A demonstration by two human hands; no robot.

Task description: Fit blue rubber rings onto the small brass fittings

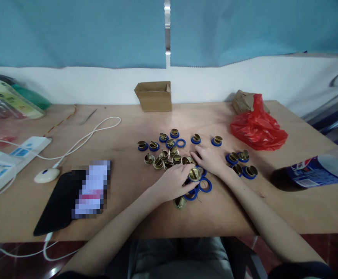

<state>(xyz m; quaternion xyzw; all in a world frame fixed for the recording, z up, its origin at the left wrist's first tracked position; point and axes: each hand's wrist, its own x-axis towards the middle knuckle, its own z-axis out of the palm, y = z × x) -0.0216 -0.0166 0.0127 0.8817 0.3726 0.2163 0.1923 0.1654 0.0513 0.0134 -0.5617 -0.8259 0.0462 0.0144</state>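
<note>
My left hand [173, 183] is closed on a round brass piece [194, 174], held between thumb and fingers. Beside it, my right hand [208, 159] reaches over the pile with its fingertips near the brass pieces; whether they grip anything is hidden. Several loose brass pieces [158, 162] lie left of and beyond my hands. Blue rings [205, 185] lie just in front of my hands, and one more blue ring [181, 143] is farther back. Brass pieces seated in blue rings [217, 140] stand behind the pile, with a further group [249, 171] to the right.
A cardboard box [155, 99] stands by the wall. Right are a red plastic bag [258, 128] and a lying bottle [316, 170]. Left are a phone [91, 190], a black device [60, 205], a power strip [0, 174] and white cables [83, 139].
</note>
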